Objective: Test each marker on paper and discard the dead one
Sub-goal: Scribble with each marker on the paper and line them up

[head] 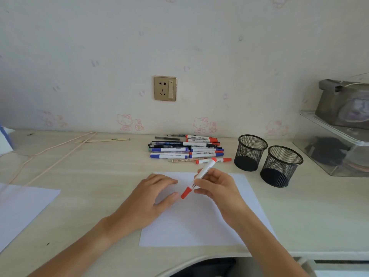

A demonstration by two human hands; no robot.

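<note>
- The right hand [216,185] grips a red marker [199,177], fingers and thumb curled round its smooth white barrel. The marker is a slim cylinder, tilted, its red cap pointing down and left just above the paper [199,220]; a red end sticks up past the fingers.
- The left hand [157,193] lies relaxed on the paper's left part, fingers straight and loosely spread, holding nothing. Its thumb tip is just beside the red cap; whether they touch cannot be told.
- The paper is a flat, matte white sheet lying on the desk [95,172], which has a pale, faint wood-grain surface and a rounded front edge.
- Behind the paper lies a pile of markers [185,148], white barrels with red, blue and black caps, stacked roughly side by side near the wall. Their printed labels are too small to read.
- To the right of the pile stand two black wire-mesh cups [267,159], round and upright, close together. The hand and held marker cover part of the nearest loose marker in the pile.
- A second sheet [24,204] lies at the left, cut off by the frame edge.
- A pinkish cord [50,154] trails across the left desk; a thin stick [99,139] lies near the wall.
- A gold-coloured wall socket [165,88] sits on the patterned wallpaper.
- At the right, a clear plastic box [329,148] carries a grey bag [343,102]; both are cut off, and the dark contents inside are unclear.
</note>
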